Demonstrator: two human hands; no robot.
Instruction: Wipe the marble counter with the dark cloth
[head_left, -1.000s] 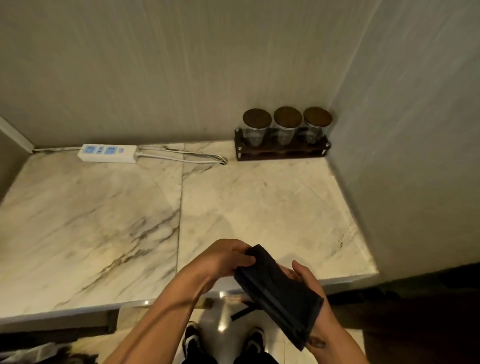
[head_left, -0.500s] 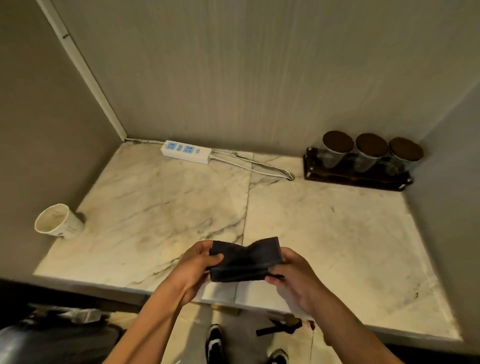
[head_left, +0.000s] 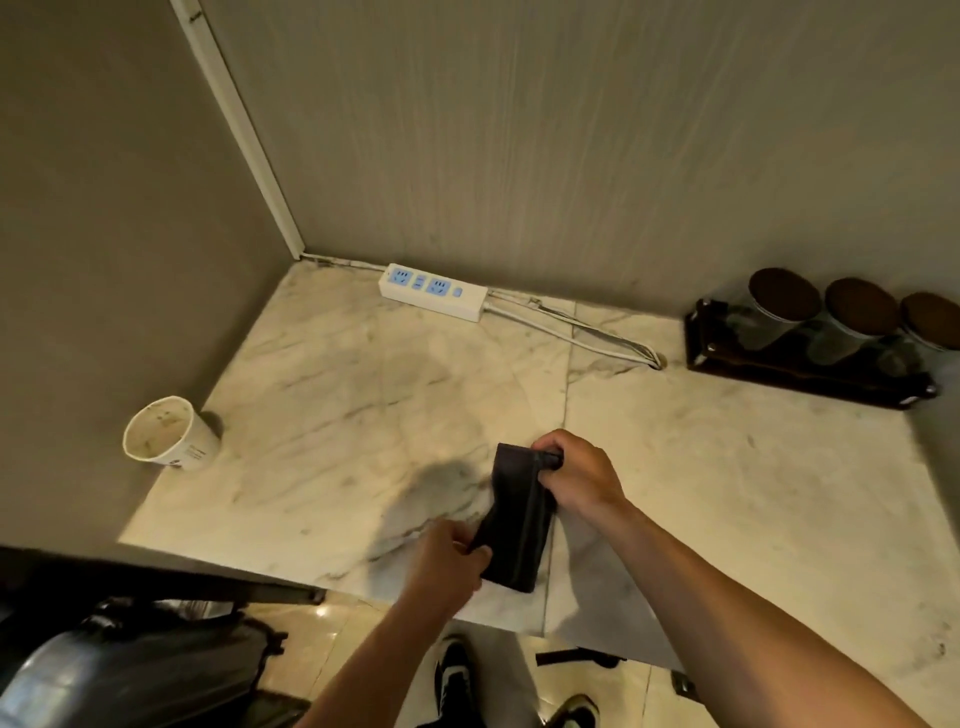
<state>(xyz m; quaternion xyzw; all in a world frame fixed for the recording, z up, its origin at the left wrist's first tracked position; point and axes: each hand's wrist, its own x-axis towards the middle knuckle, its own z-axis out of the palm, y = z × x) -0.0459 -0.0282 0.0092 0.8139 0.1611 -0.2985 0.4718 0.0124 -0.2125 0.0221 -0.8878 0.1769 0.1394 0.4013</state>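
Note:
The dark cloth (head_left: 519, 514) is folded into a long strip and held just above the front part of the marble counter (head_left: 363, 415). My right hand (head_left: 579, 475) grips its far end. My left hand (head_left: 449, 564) pinches its near end by the counter's front edge. The cloth runs away from me, stretched between both hands, over the seam between the two marble slabs.
A white paper cup (head_left: 169, 434) stands at the counter's left edge by the side wall. A white power strip (head_left: 434, 291) with its cable (head_left: 571, 332) lies along the back wall. A dark wooden rack (head_left: 805, 371) with three lidded jars fills the back right corner.
The cloth has turned from lying crosswise between my hands to pointing away from me. My right hand moved forward over the counter and my left hand drew back to the front edge.

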